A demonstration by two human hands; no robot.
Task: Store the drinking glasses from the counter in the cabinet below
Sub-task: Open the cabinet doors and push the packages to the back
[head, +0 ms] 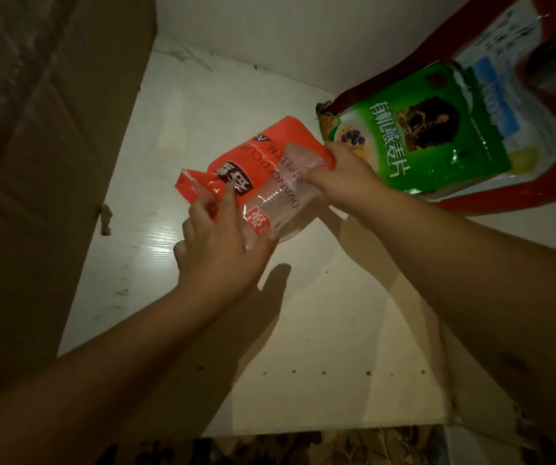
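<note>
Inside, cup pack (263,182): orange-and-clear sleeve of stacked clear cups, held over the white cabinet floor (176,135)
Left hand (223,243): fingers curled round the pack's near end
Right hand (347,179): far end is pinched
Beside: green oat bag (437,129) lies just right; cardboard box (42,162) stands left

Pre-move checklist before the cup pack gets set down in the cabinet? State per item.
1. Left hand grips the near end of the cup pack: ok.
2. Right hand grips the far end: ok.
3. Bare cabinet floor left of and behind the pack for set-down: ok.
4. Clearance from the cardboard box at left: ok.
5. Clearance from the green bag: not ok, right hand overlaps its corner.
6. Pack resting on the floor or lifted: cannot tell.
</note>
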